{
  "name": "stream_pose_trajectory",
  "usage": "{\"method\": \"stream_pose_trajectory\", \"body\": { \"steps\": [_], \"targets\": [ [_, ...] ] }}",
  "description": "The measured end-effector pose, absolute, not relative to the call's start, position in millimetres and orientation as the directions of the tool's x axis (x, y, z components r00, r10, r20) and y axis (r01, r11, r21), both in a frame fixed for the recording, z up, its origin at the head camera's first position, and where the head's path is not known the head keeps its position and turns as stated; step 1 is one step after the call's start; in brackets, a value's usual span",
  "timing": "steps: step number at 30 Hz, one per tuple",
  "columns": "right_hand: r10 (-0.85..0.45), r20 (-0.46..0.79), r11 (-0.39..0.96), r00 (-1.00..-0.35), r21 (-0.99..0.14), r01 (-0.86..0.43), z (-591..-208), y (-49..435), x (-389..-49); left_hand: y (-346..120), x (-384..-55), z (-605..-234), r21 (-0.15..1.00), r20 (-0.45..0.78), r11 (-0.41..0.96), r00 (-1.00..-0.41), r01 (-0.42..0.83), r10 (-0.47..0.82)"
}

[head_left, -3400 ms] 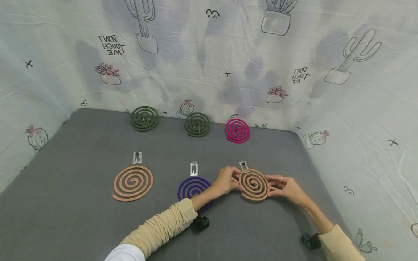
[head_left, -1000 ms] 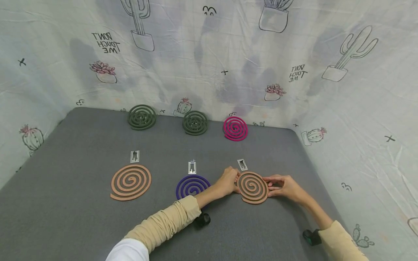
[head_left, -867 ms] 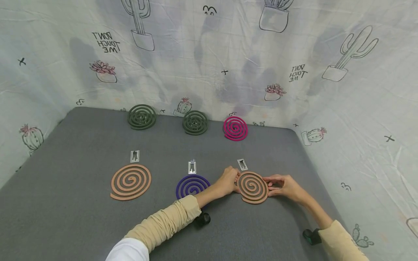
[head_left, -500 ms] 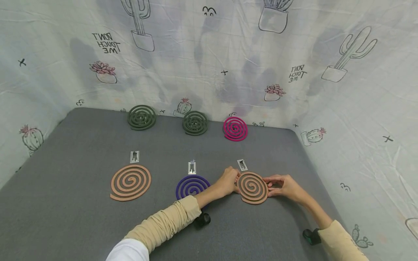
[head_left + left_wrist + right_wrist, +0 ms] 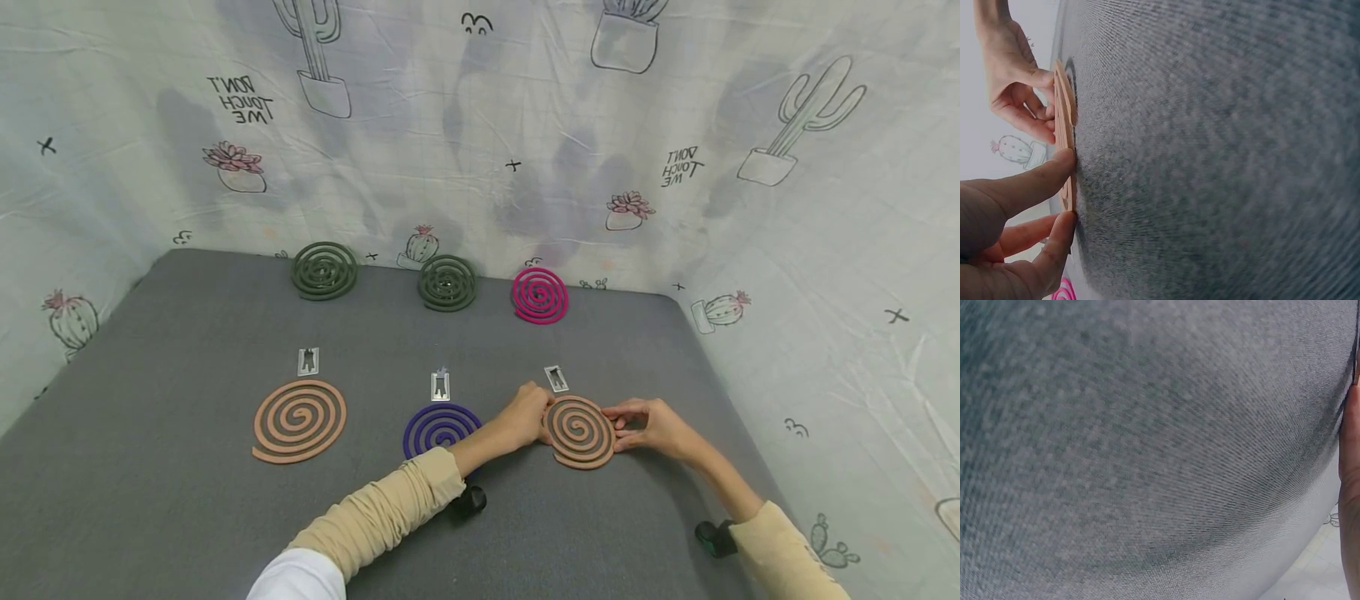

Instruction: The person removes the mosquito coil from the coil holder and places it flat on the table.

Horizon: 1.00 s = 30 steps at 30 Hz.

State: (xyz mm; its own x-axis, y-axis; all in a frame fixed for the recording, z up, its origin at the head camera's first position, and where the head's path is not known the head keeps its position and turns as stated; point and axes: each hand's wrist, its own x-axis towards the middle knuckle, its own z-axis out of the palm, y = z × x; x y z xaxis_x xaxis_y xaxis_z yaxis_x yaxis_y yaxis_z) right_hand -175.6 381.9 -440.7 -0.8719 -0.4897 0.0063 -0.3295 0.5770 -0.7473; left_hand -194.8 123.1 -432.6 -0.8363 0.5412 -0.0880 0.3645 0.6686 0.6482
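Note:
Between both hands a tan mosquito coil (image 5: pixel 578 429) lies flat on the grey surface, at the right. My left hand (image 5: pixel 520 417) holds its left edge, and in the left wrist view the thumb and fingers meet the rim of the thin coil (image 5: pixel 1066 134). On the opposite edge, my right hand (image 5: pixel 654 428) grips with thumb and fingers. The right wrist view catches only part of a finger (image 5: pixel 1350 450) at its border. Just behind the coil sits a small metal coil stand (image 5: pixel 557 379), slightly turned. A purple coil (image 5: pixel 444 438) is partly covered by the left forearm.
Another tan coil (image 5: pixel 301 414) lies at left with a metal stand (image 5: pixel 308 371) behind it; a second stand (image 5: pixel 440 397) is behind the purple coil. Two green coils (image 5: pixel 324 271) and a pink coil (image 5: pixel 540 296) line the back edge. Printed cloth (image 5: pixel 480 108) hangs around the grey table (image 5: pixel 187 517).
The tan coil, which overlapped the metal stand at first, has shifted slightly toward me and now lies apart from it. Both hands moved with it; over the last second they barely moved.

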Motion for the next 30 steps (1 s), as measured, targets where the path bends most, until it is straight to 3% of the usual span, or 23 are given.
{"method": "stream_pose_trajectory", "body": {
  "steps": [10, 24, 30],
  "targets": [
    [-0.487, 0.020, 0.605, -0.873, -0.714, -0.353, -439.2, 381.2, -176.0, 123.4, -196.1, -431.4, 0.648, -0.088, 0.669, -0.836, 0.365, 0.541],
    [-0.450, -0.012, 0.515, -0.893, -0.820, -0.249, -444.7, 385.1, -173.9, 121.1, -196.7, -430.8, 0.629, -0.067, 0.663, -0.822, 0.405, 0.565],
    [-0.383, -0.029, 0.523, -0.923, -0.830, -0.191, -432.5, 390.6, -171.3, 108.6, -204.1, -424.7, 0.685, 0.043, 0.564, -0.799, 0.460, 0.600]
  ]
}}
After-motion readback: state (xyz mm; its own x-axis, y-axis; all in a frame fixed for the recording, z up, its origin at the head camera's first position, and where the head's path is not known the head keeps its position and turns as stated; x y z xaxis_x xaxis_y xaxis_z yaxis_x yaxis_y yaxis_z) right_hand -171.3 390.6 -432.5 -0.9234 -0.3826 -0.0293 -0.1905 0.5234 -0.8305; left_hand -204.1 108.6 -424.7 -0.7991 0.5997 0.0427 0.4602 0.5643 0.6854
